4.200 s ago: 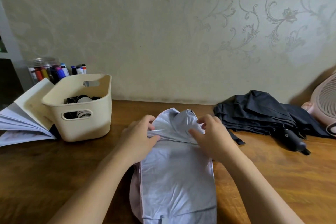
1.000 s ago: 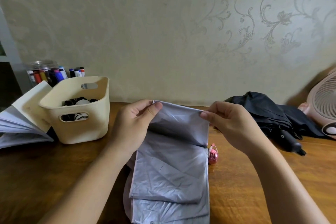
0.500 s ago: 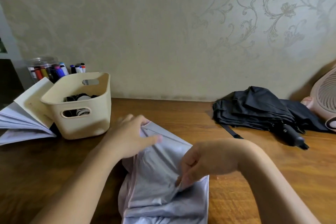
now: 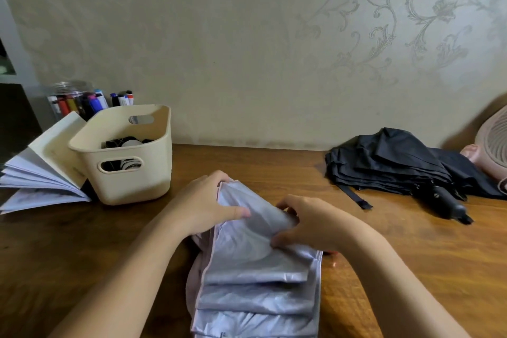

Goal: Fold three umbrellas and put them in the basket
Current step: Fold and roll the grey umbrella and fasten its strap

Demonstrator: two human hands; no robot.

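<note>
A silver-lilac umbrella (image 4: pixel 255 280) with pink edging lies flat on the wooden table (image 4: pixel 411 255) in front of me, its panels stacked in pleats. My left hand (image 4: pixel 208 204) pinches the far left edge of its top panel. My right hand (image 4: pixel 307 221) grips the same panel from the right, fingers curled into the fabric. A black umbrella (image 4: pixel 389 164) lies loosely collapsed at the right, handle toward me. The cream basket (image 4: pixel 123 173) stands at the left and holds a dark, rolled umbrella (image 4: pixel 126 144).
An open book (image 4: pixel 41 173) leans against the basket's left side. Behind it stands a jar of markers (image 4: pixel 79 101). A pink fan (image 4: pixel 491 145) sits at the far right edge. The patterned wall runs close behind the table.
Both hands lifted a panel of the silver umbrella, then brought it down toward me. Now they press and pinch that panel onto the stack.
</note>
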